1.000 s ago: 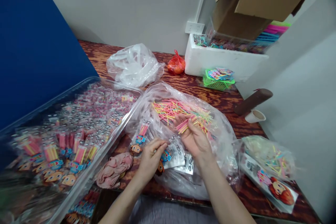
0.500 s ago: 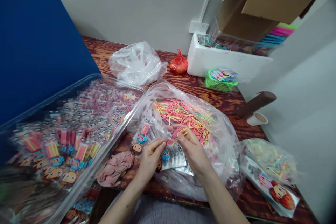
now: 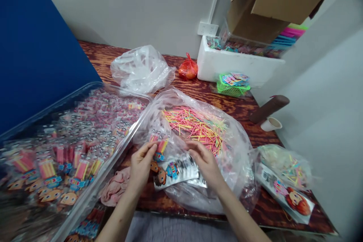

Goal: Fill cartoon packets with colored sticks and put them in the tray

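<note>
My left hand (image 3: pixel 141 160) pinches the top of a small clear packet of candy sticks (image 3: pixel 162 146), pink and yellow, with a cartoon figure on it. A similar packet (image 3: pixel 154 136) lies just behind it. My right hand (image 3: pixel 206 163) is above the silver-backed printed packets (image 3: pixel 185 172), its thumb and fingers slightly apart with nothing visible between them. Beyond both hands, loose pink, yellow and green sticks (image 3: pixel 195 124) lie in a heap on a large clear plastic bag (image 3: pixel 238 159).
To the left stands a clear tub (image 3: pixel 133 130) full of filled packets. A pink cloth (image 3: pixel 116 187) lies beside it. Farther back are a crumpled bag (image 3: pixel 143 68), a red bag (image 3: pixel 188 69), a green basket (image 3: pixel 234 89) and a white foam box (image 3: pixel 241 62). At right stands a paper cup (image 3: pixel 271 124).
My left hand has moved left with the packet, away from the right hand. The right hand has come off the sticks and packet. The camera view has shifted slightly.
</note>
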Tool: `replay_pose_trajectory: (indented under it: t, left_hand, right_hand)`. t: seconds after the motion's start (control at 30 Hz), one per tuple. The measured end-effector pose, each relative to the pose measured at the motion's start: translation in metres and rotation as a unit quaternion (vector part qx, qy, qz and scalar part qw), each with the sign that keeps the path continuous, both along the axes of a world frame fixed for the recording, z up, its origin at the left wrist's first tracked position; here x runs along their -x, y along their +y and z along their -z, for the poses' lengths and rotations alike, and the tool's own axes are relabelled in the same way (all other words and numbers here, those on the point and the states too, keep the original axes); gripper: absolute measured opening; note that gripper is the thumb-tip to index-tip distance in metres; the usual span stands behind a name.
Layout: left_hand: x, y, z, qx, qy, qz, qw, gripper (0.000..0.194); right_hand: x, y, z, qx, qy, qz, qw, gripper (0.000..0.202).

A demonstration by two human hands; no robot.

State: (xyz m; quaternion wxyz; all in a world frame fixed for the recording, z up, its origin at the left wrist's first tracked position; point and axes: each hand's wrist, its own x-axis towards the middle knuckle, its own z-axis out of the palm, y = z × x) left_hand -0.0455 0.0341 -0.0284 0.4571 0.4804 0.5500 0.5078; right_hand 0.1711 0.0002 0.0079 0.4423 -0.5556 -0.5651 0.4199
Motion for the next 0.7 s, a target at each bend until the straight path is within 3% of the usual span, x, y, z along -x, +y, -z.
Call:
replay_pose_trajectory:
  t: [0.07, 0.13, 0.23, 0.4, 0.5, 0.7]
  left_hand:
    - [0.011, 0.013, 0.010, -0.026, 0.060, -0.027, 0.997, 0.035]
    - [0.018, 0.024, 0.022, -0.048, 0.149, -0.048, 0.987, 0.039]
    - [0.021, 0.032, 0.036, -0.058, 0.255, -0.062, 0.963, 0.051]
    - [0.019, 0.029, 0.040, -0.083, 0.299, -0.061, 0.949, 0.054]
    - [0.020, 0.027, 0.037, -0.081, 0.294, -0.057, 0.951, 0.051]
    - [0.021, 0.024, 0.030, -0.085, 0.293, -0.063, 0.950, 0.047]
  right_hand:
    - [-0.029, 0.009, 0.016, 0.000, -0.197, 0.037, 0.980, 0.019]
    - [-0.054, 0.018, 0.029, 0.013, -0.384, 0.045, 0.922, 0.020]
    - [-0.070, 0.023, 0.039, 0.007, -0.546, 0.018, 0.837, 0.014]
    - [-0.066, 0.025, 0.034, -0.021, -0.643, -0.006, 0.765, 0.029]
    - [-0.063, 0.029, 0.032, -0.029, -0.680, -0.024, 0.733, 0.027]
    - [-0.053, 0.038, 0.043, -0.053, -0.686, -0.061, 0.723, 0.022]
